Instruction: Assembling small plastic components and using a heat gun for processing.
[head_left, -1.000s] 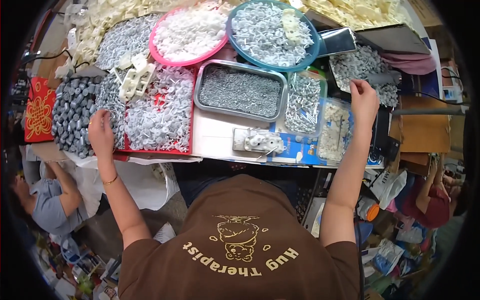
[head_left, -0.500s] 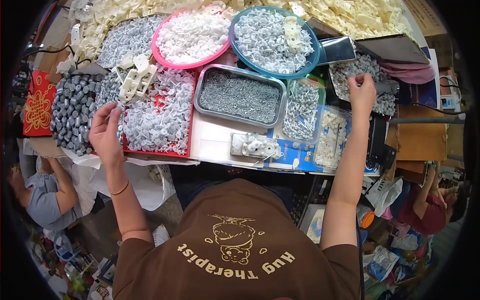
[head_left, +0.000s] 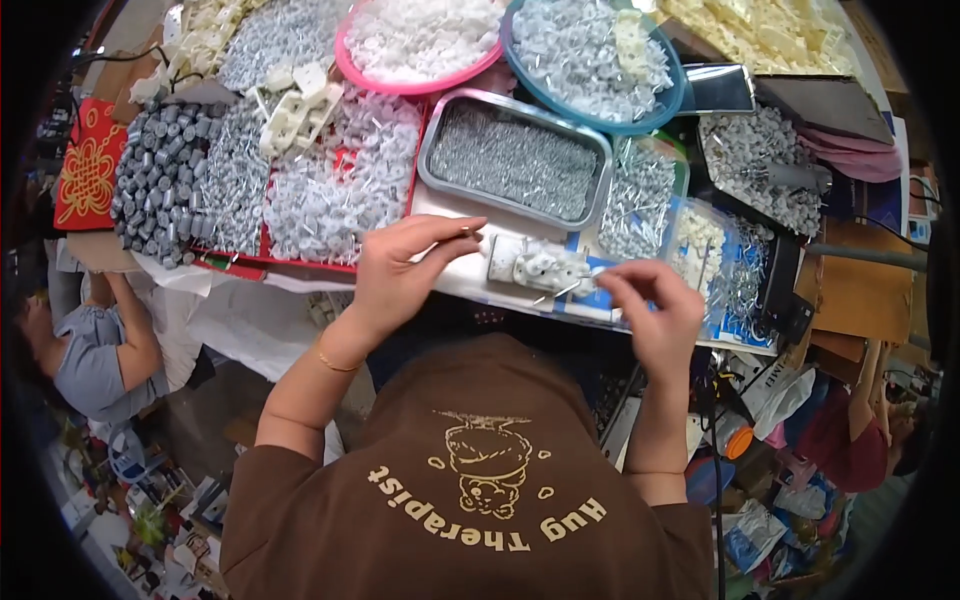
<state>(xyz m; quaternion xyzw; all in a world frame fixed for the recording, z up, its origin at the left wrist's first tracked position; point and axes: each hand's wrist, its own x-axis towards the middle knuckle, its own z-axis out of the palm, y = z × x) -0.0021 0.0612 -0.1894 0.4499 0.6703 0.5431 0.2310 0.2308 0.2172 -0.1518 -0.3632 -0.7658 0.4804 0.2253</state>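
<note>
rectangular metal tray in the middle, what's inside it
The rectangular grey metal tray is filled nearly to its rim with a heap of small silvery nails. The heap covers the tray's bottom, so nothing beneath shows. Both hands stay in front of it, apart.

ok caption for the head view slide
Both hands, left and right, pinch small parts before the metal tray of nails.

Pink basin (head_left: 420, 82), blue basin (head_left: 655, 100)

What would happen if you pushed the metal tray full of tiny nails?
The metal tray is heaped with small grey nails, so it is probably heavy for its size and would slide rather than tip. It looks stiff, with low walls, so a hard shove might spill nails.
</note>
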